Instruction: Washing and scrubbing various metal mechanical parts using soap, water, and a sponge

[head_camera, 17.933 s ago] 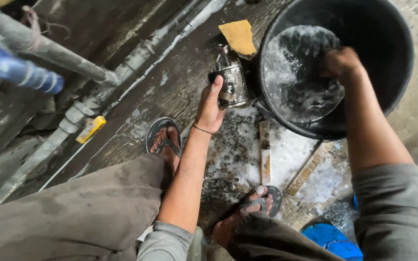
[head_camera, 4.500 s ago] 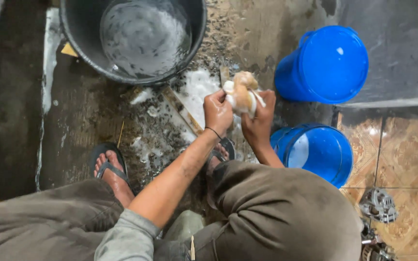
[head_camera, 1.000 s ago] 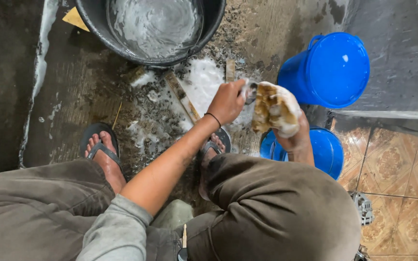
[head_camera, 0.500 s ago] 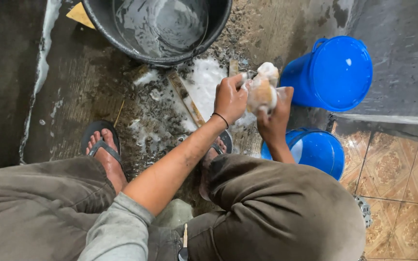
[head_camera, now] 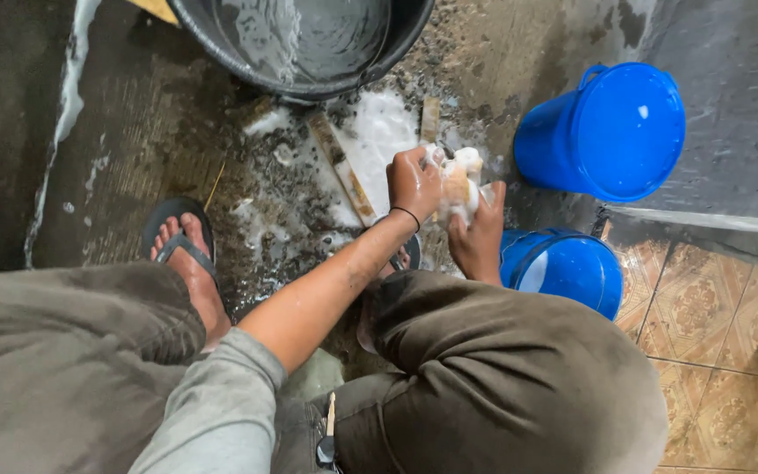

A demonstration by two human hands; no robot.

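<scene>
Soapy sponge (head_camera: 460, 186), long axis roughly upright, grasped between left hand (head_camera: 414, 182) and right hand (head_camera: 477, 237), both grips clenched, above wet floor (head_camera: 133, 158).

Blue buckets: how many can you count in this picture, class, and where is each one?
2. One blue bucket lies tipped over on the wet floor at upper right; the other blue bucket sits just below it, beside the right hand. More could be hidden out of frame.
</scene>
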